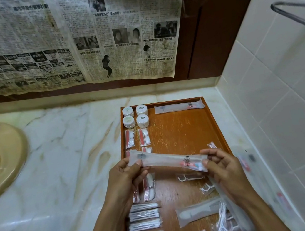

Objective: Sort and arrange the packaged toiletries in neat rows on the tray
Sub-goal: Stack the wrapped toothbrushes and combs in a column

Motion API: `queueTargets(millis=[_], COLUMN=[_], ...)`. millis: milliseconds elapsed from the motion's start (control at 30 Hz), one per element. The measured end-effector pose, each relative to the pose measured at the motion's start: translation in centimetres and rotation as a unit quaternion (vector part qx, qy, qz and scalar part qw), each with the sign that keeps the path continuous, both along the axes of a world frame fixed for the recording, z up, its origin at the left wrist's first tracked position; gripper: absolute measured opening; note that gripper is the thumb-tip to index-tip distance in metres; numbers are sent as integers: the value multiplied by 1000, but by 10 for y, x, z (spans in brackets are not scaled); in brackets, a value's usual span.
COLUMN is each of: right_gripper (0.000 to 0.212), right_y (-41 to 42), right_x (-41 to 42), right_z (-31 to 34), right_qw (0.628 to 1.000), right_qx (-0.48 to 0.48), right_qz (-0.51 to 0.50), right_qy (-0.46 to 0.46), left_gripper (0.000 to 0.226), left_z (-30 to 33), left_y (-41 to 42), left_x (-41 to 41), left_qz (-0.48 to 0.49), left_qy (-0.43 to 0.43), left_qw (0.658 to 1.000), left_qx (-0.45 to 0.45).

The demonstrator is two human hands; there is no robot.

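Holding frosted toothbrush packet (168, 161) flat above wooden tray (184, 130); left hand (126, 179) pinches left end | right hand (222, 168) pinches right end | round white tubs (135, 116) far-left

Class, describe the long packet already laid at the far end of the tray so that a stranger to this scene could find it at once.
Start at the wooden tray on the marble counter, in the corner beside the tiled wall. Along its far edge, right of four round white tubs, lies a long frosted toothbrush packet. Unlike the similar packet held in both hands, it lies flat on the tray, untouched.
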State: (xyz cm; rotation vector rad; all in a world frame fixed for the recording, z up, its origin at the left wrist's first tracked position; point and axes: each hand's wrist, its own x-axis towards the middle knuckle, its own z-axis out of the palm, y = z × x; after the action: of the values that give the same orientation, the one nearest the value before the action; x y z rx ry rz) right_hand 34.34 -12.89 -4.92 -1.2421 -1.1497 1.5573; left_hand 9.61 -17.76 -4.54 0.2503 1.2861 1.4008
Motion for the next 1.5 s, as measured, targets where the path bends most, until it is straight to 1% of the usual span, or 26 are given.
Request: queueTargets(millis=[67,133,267,333,533,633,700,733,767,833,867,900,933,1033,1133,1267,1333,1400,1467,1500], right_gripper=[27,27,27,31,46,44,40,38,36,33,32,32,33,37,39,33,28,19,8,8], right_y=[1,2,3,1,-2,-3,-2,-1,1,5,7,7,7,5,3,1,1,1,0,0], right_x=[-2,-1,2,1,-2,-3,-4,-5,-6,-7,-7,-8,-9,-10,-9,-14,-16,-17,-18,-18], right_z=[2,1,0,1,3,4,5,6,8,10,10,10,9,9,9,11,13,12,13,14], right_qw=[1000,998,988,983,986,986,994,998,995,973,966,965,969,987,989,989,985,981,981,981], right_qx=[-1,8,48,67,60,53,9,-40,-102,-212,-238,-245,-234,-159,-110,-87,-66,-51,-46,-43], right_qz=[-3,-1,19,36,51,49,30,12,-7,-26,-27,-25,-23,-7,19,18,27,33,26,24], right_qy=[-18,-56,-144,-170,-148,-150,-102,-57,-4,83,97,93,71,-39,-102,-122,-158,-186,-189,-189], left_gripper=[23,26,29,29,24,21,19,19,18,16,16,15,15,16,19,22,23,24,23,22], left_z=[0,0,3,3,-5,-8,-8,-8,-9,-8,-8,-7,-6,-2,0,-4,-5,-6,-6,-5], left_y=[-1,-1,-2,-1,0,-1,-2,-3,-3,-3,-3,-3,-3,-4,-4,-3,-2,-2,-1,-2], left_x=[1,1,-2,-2,-6,-7,-8,-8,-9,-9,-9,-9,-9,-11,-13,-13,-12,-11,-11,-11], left_qz=[-7,-22,-77,-86,-59,-66,-75,-80,-85,-89,-88,-88,-89,-95,-90,-74,-68,-54,-37,-34], left_qy=[7,22,62,70,55,61,69,75,80,83,85,88,90,93,101,112,115,112,109,108], left_qw=[1000,999,995,994,997,996,995,994,993,992,992,992,992,991,990,991,991,992,993,994], left_qx=[1,1,9,15,10,18,23,25,27,30,30,29,29,31,35,25,17,7,2,1])
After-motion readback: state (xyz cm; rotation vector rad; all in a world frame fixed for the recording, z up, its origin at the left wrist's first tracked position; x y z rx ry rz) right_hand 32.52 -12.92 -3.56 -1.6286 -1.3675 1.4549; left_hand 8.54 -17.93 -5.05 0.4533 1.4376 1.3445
